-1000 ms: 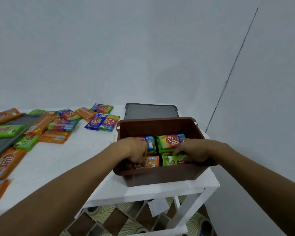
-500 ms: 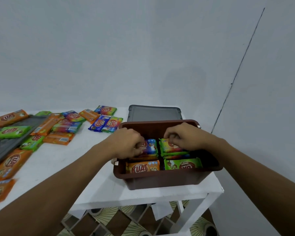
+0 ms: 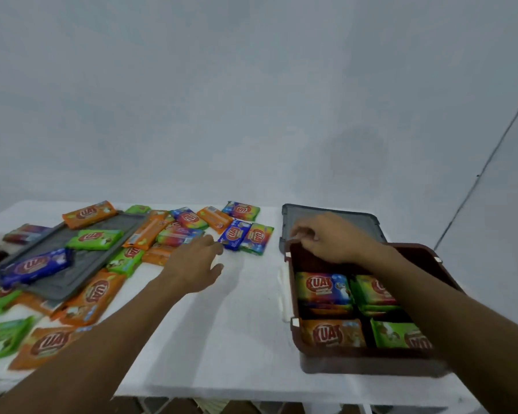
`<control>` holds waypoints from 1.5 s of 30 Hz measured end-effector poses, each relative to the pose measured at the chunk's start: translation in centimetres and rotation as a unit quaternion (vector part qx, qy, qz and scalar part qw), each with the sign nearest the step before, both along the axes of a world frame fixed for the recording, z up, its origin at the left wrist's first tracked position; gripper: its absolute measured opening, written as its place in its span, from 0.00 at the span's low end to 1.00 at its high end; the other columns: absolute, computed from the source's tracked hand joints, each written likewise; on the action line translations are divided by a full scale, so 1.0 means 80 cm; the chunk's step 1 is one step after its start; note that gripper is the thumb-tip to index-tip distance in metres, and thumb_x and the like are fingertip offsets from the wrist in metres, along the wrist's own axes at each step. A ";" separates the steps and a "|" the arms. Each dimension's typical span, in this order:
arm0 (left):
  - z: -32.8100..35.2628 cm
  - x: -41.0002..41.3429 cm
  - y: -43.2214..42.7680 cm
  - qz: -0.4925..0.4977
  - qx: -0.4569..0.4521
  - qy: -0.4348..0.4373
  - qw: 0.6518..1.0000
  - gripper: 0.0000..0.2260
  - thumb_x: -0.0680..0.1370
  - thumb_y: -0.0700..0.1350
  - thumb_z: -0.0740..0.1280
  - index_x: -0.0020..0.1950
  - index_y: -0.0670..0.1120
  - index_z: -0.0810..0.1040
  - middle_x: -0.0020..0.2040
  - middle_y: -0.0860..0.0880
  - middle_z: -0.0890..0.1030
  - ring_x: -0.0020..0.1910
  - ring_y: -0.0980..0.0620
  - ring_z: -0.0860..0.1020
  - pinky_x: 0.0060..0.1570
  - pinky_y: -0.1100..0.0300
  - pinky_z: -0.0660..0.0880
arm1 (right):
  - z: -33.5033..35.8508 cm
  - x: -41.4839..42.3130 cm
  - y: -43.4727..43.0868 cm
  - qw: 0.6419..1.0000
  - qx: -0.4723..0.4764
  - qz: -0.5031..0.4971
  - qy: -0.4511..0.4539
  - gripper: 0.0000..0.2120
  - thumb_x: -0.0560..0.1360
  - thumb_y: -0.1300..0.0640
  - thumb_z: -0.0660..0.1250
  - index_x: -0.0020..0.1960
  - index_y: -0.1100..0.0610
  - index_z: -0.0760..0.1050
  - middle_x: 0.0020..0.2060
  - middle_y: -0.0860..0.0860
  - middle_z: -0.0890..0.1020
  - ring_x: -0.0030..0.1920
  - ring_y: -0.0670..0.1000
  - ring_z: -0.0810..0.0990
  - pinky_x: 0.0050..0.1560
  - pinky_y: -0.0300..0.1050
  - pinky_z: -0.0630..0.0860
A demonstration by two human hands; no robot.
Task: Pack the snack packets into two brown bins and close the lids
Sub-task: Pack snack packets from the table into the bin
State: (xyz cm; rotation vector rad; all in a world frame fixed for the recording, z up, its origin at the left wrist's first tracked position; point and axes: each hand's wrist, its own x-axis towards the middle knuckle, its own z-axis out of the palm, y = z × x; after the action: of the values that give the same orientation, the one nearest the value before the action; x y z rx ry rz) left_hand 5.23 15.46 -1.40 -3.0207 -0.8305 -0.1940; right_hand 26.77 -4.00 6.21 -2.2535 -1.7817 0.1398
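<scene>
Brown plastic lies under the right hand point(image 3: 326, 239), whose fingers curl at the far left corner of the brown bin point(image 3: 371, 361). Whether they pinch the rim, touch the grey lid point(image 3: 362, 218) just beyond them, or hold nothing, I cannot tell. Nearer than that hand, inside the bin, the packed packets point(image 3: 323, 286) lie flat in four stacks, their tops below the rim.

Half a second ago both hands were down among those stacks. Now the left hand point(image 3: 196, 264) is out of the bin and stretched over the white table point(image 3: 237, 339), fingers loosely spread and empty. Just past its fingertips lies a blue packet point(image 3: 233, 236), probably the next one to fetch. Further to its left the loose packets point(image 3: 96, 294) lie scattered, several resting on a second grey lid point(image 3: 69, 279).

The shift suggests the tidying of this layer is over and fetching resumes. Many packets are unpacked and both lids are off, so the task looks well short of done.
</scene>
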 end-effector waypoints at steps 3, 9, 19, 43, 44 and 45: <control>-0.009 -0.022 0.054 0.020 -0.003 0.035 0.999 0.19 0.78 0.57 0.64 0.66 0.52 0.72 0.64 0.50 0.73 0.63 0.50 0.72 0.57 0.53 0.74 | 0.011 -0.024 0.050 0.999 -0.035 0.000 -0.001 0.12 0.77 0.55 0.61 0.59 0.49 0.77 0.45 0.45 0.80 0.49 0.50 0.78 0.50 0.47 0.75; -0.041 -0.037 0.138 0.078 -0.032 0.074 0.994 0.29 0.79 0.55 0.61 0.77 0.50 0.57 0.78 0.47 0.56 0.77 0.44 0.54 0.74 0.48 0.55 | -0.012 -0.070 0.187 0.984 -0.168 -0.047 0.021 0.18 0.79 0.55 0.60 0.68 0.54 0.71 0.65 0.54 0.75 0.62 0.54 0.74 0.55 0.45 0.70; -0.058 -0.040 0.203 -0.095 -0.014 0.052 0.994 0.25 0.79 0.59 0.60 0.74 0.52 0.65 0.66 0.46 0.67 0.63 0.47 0.67 0.62 0.53 0.65 | -0.163 -0.131 0.231 0.953 -0.075 -0.293 0.017 0.32 0.74 0.49 0.63 0.76 0.53 0.58 0.74 0.52 0.63 0.72 0.55 0.63 0.65 0.57 0.68; -0.019 -0.037 0.218 0.005 -0.352 -0.106 0.930 0.10 0.83 0.48 0.57 0.54 0.46 0.76 0.52 0.47 0.80 0.46 0.56 0.79 0.37 0.65 0.74 | -0.080 -0.096 0.231 0.886 -0.068 -0.272 0.370 0.36 0.62 0.53 0.80 0.62 0.49 0.63 0.47 0.48 0.76 0.47 0.50 0.80 0.42 0.46 0.81; -0.014 -0.036 0.215 0.010 -0.356 -0.114 0.928 0.09 0.83 0.48 0.57 0.53 0.47 0.76 0.51 0.47 0.81 0.45 0.56 0.80 0.38 0.65 0.74 | -0.066 -0.093 0.228 0.896 -0.090 -0.247 0.358 0.34 0.62 0.51 0.80 0.61 0.48 0.65 0.48 0.47 0.76 0.47 0.50 0.80 0.45 0.47 0.81; -0.009 -0.036 0.210 0.016 -0.364 -0.125 0.923 0.09 0.83 0.48 0.58 0.53 0.48 0.76 0.51 0.47 0.81 0.45 0.56 0.80 0.38 0.65 0.73 | -0.052 -0.088 0.222 0.903 -0.107 -0.220 0.353 0.34 0.62 0.51 0.81 0.61 0.47 0.66 0.49 0.48 0.77 0.48 0.50 0.80 0.47 0.48 0.81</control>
State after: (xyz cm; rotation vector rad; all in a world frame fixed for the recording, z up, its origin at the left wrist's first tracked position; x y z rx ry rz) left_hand 2.38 32.27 -2.15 -3.7200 -1.1976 -0.3424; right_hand 19.70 13.74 2.09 -2.2540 -0.8969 0.9588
